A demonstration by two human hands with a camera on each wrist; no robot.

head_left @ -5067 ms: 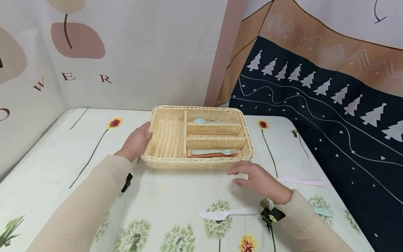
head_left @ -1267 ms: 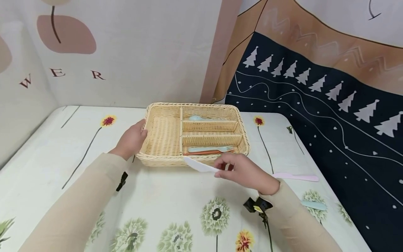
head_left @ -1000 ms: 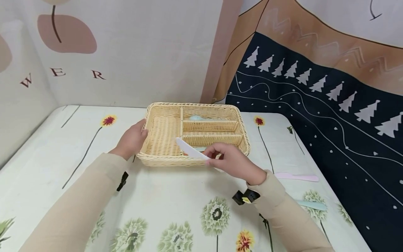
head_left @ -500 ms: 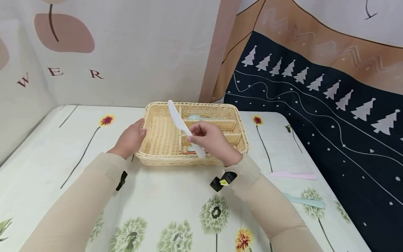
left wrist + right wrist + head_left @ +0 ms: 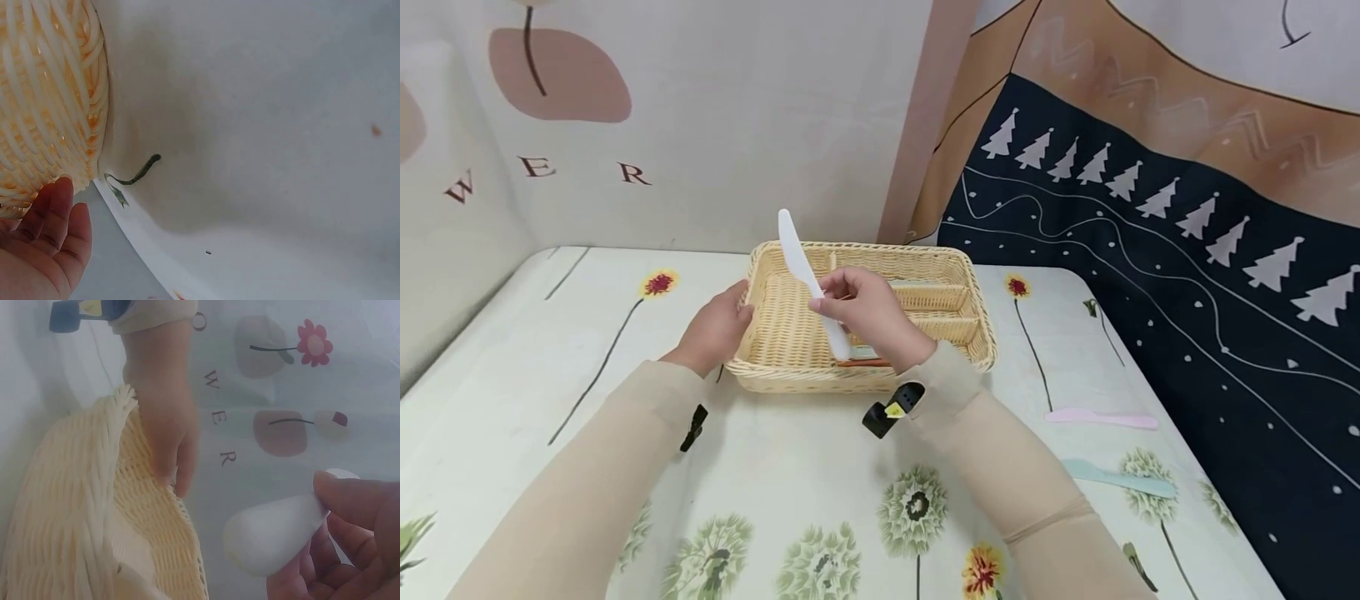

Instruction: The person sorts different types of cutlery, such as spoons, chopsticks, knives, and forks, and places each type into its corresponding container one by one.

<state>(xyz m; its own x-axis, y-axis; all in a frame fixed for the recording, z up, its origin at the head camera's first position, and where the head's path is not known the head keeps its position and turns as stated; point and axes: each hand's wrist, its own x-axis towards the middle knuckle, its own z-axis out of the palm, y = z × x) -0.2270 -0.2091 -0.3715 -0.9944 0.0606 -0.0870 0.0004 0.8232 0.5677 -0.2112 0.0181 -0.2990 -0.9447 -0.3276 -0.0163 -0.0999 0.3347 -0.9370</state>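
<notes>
My left hand [image 5: 711, 329] grips the left side of a wicker cutlery basket [image 5: 812, 382], thumb over the rim; the left wrist view has its fingers [image 5: 59, 212] against the woven outer wall [image 5: 50, 94]. Between thumb and fingers, my right hand [image 5: 872, 308] pinches a white plastic knife [image 5: 799, 265] by the handle. The knife is held above the basket's large left compartment, blade pointing up and away. Its rounded handle end [image 5: 269, 537] shows large in the right wrist view. My right hand hides part of the basket's right-hand compartments.
Orange and pale blue cutlery [image 5: 867, 362] lies in the basket's front right compartment, partly covered by the right hand. On the table to the right lie a pink knife [image 5: 1101, 418] and a pale blue knife [image 5: 1120, 479]. A curtain [image 5: 737, 125] hangs behind the table.
The white knife, earlier lying on the table, has been picked up by my right hand, carried left and over the basket, and tilted blade-up. My left hand has stayed on the basket.
</notes>
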